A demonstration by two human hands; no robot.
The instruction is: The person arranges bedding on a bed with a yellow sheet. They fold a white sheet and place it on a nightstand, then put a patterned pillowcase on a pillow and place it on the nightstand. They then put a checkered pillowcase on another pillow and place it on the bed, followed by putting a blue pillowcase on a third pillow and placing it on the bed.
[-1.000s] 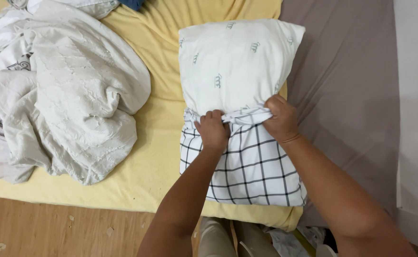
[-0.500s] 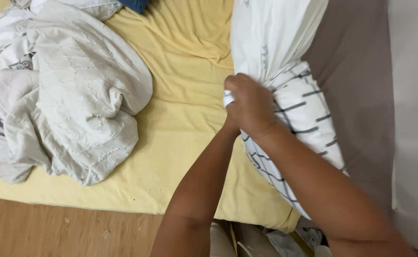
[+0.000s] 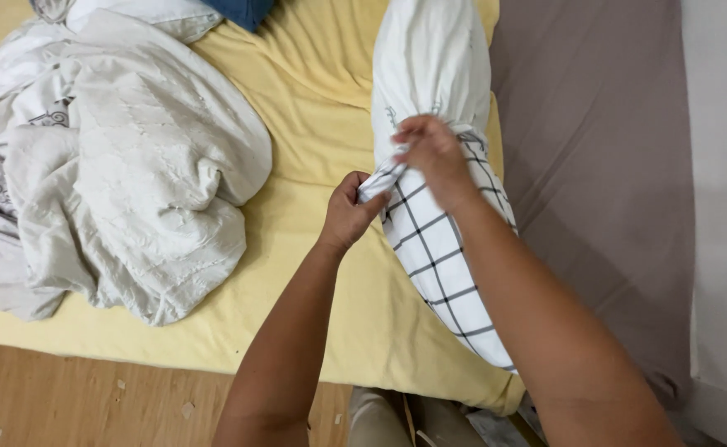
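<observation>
A white pillow (image 3: 430, 58) stands on its edge on the yellow bed sheet (image 3: 314, 141), its near half inside a white pillowcase with a black grid pattern (image 3: 442, 265). My left hand (image 3: 349, 211) pinches the pillowcase's open edge on the left side. My right hand (image 3: 430, 153) grips the same edge on top, where the case meets the bare pillow. Both forearms reach in from the bottom of the view.
A crumpled off-white quilt (image 3: 123, 174) lies on the left of the bed. A blue cloth (image 3: 243, 10) shows at the top. A grey-brown sheet (image 3: 604, 165) covers the right side. Wooden floor (image 3: 90, 397) with small scraps runs along the near edge.
The pillow has been turned from lying flat to standing on its edge and has shifted right. Both hands stayed on the pillowcase's edge; the left one has come apart from the right.
</observation>
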